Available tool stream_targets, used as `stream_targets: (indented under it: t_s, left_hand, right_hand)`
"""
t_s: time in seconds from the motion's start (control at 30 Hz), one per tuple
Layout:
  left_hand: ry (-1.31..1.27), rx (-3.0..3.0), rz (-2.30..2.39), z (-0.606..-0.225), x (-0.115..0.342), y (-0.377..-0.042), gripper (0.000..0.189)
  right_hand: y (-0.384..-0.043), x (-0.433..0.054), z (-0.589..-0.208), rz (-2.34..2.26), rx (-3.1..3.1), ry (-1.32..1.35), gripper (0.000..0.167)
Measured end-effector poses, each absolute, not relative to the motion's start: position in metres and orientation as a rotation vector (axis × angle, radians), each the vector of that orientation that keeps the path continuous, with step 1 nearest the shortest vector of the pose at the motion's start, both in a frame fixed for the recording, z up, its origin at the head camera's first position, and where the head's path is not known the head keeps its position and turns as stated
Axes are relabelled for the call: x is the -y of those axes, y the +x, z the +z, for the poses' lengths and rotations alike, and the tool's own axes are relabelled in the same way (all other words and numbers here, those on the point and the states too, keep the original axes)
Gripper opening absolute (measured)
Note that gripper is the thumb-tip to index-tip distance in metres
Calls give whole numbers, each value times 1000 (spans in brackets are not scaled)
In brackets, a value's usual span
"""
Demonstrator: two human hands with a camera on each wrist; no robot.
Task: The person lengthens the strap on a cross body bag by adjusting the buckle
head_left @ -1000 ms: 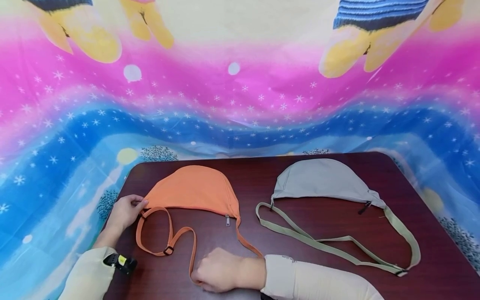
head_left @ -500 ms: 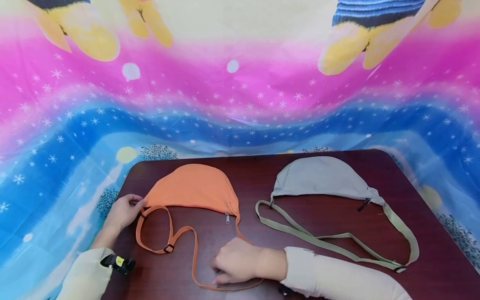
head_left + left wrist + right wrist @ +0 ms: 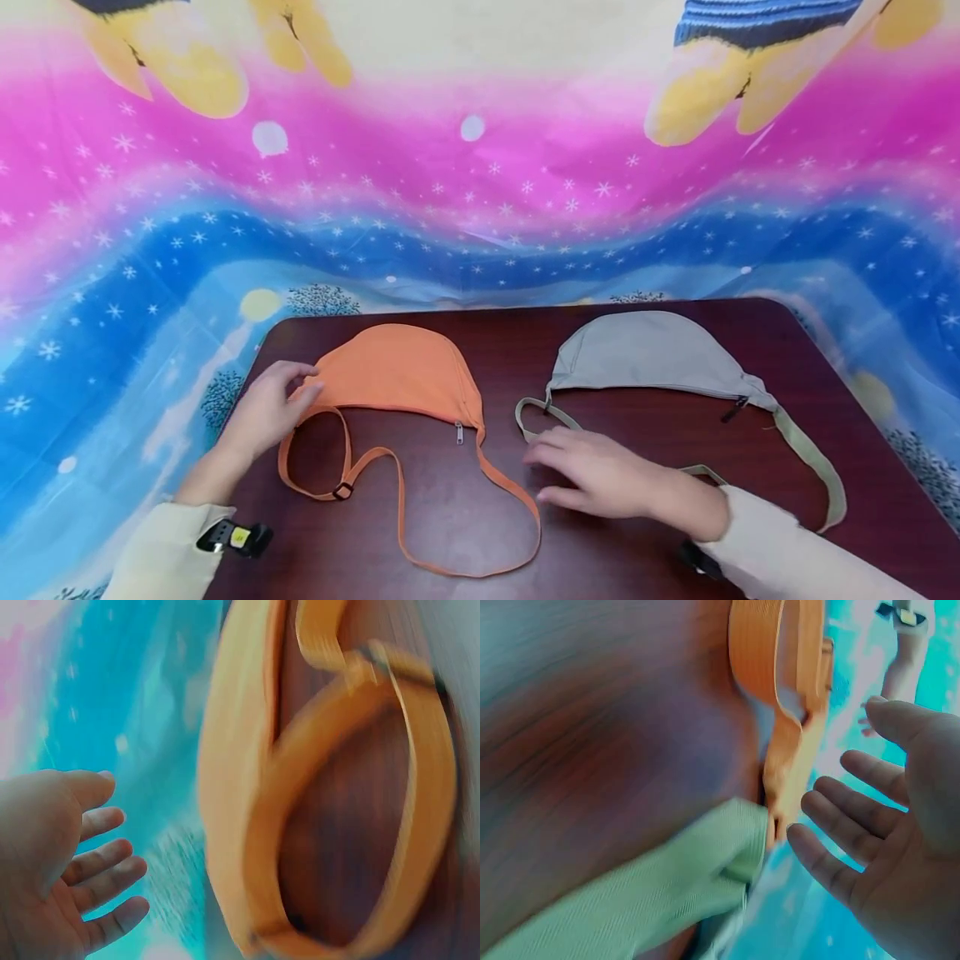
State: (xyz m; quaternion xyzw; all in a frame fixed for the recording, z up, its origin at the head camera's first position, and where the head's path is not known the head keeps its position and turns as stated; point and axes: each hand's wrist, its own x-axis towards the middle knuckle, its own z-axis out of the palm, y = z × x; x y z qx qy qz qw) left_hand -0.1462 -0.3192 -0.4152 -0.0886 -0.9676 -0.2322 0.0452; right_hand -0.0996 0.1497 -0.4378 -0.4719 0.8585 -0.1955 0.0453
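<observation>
An orange crescent-shaped sling bag (image 3: 397,371) lies flat on the table's left half, its orange strap (image 3: 401,517) spread toward the near edge in a loop and a curve. Over the bag's left corner is my left hand (image 3: 270,404), fingers parted and holding nothing; the left wrist view shows it apart from the bag. My right hand (image 3: 600,475) hovers between the two bags with loosely spread fingers, also holding nothing. It covers part of the green strap (image 3: 813,458) of a grey crescent-shaped bag (image 3: 652,354), which lies on the right half.
Both bags rest on a dark reddish-brown table (image 3: 465,467) with rounded far corners. A printed cloth backdrop (image 3: 465,200) in pink and blue hangs right behind the table and around its sides. Small zipper pulls hang from both bags.
My right hand has let go of the orange strap and moved right and away from me, over the green strap. My left hand has released the orange bag's corner and lifted slightly.
</observation>
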Motion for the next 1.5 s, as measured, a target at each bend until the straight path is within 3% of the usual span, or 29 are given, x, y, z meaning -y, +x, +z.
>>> stream_targets:
  t_s: [0.47,0.83,1.23,1.5]
  left_hand:
    - [-912,2852,-573,-394,177,-146,34]
    - [-1391,2802,-429,-410,51,-137,42]
    - [-1520,2857,-333,-438,-65,-126,51]
    - [-1576,2903,-136,-467,-121,-106,61]
  right_hand:
    - [-76,-248,-414,-494,-2856,-1158,38]
    - [-58,-312,-419,-376,-2990,-884,50]
    - [-49,-365,-434,-376,-2815,-451,73]
    - [-50,-387,-451,-383,-2710,-447,85]
